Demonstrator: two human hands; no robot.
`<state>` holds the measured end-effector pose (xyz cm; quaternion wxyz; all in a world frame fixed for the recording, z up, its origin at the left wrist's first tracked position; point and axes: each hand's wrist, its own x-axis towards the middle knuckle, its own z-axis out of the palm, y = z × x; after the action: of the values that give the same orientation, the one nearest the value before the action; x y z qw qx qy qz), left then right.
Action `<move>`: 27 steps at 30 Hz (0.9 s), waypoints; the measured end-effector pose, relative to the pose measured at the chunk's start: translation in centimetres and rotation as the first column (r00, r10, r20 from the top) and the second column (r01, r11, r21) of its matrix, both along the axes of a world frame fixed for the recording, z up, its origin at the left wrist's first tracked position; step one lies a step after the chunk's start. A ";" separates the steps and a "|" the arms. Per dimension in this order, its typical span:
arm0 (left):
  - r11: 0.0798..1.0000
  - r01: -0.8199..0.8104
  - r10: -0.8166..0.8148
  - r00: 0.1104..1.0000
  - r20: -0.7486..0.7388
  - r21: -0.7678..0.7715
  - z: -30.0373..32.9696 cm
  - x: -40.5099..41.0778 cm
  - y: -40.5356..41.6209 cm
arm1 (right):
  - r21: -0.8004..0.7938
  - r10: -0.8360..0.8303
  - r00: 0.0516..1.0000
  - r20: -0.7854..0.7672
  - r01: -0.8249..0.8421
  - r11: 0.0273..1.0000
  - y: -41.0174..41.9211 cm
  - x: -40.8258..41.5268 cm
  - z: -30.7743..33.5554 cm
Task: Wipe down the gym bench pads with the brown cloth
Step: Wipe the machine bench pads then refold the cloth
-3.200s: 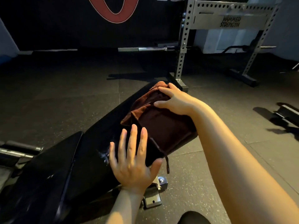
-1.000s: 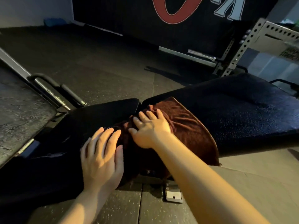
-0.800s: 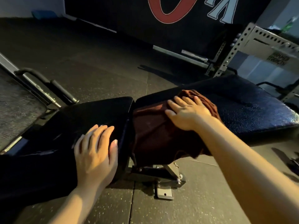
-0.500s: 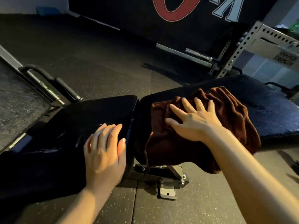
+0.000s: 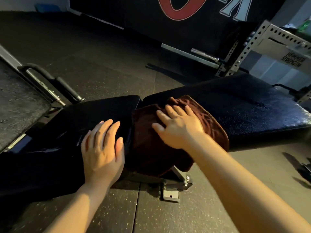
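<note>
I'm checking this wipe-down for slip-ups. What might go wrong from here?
1. The brown cloth hangs well over the long back pad's near edge, held only by the flat right hand; it may slide off onto the floor.
2. Its bunched folds may skip patches.
3. The left hand rests bare on the seat pad and may leave marks.

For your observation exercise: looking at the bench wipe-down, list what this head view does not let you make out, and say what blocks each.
1. Pad under the cloth: covered, so its state is unseen.
2. Right palm's contact: hidden by the back of the right hand.
3. Seat pad near end: cut off by the left edge, lost in shadow.
4. Rack label: blurred, unreadable.
5. Object on the floor at right: dark, cut off.
</note>
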<state>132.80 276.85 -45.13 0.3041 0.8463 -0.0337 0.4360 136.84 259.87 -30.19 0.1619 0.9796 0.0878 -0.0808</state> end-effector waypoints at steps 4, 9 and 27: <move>1.000 0.017 -0.018 0.999 -0.051 -0.018 0.9 -0.4 -0.6 | -0.073 -0.153 0.987 0.049 0.156 0.985 -6.3 -0.2 4.7; 0.993 -0.023 0.056 0.958 -0.280 0.119 0.0 -1.2 -0.9 | -0.093 -0.224 0.971 0.089 0.232 0.968 -7.9 -0.2 5.7; 0.985 -0.061 0.101 0.962 -0.255 0.159 -1.5 -0.6 -1.1 | -0.053 0.038 0.998 -0.054 -0.040 0.998 4.1 0.8 -2.7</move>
<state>132.22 275.74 -46.67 0.2233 0.9177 0.0088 0.3284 137.67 263.98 -32.92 0.1876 0.9705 0.1089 -0.1056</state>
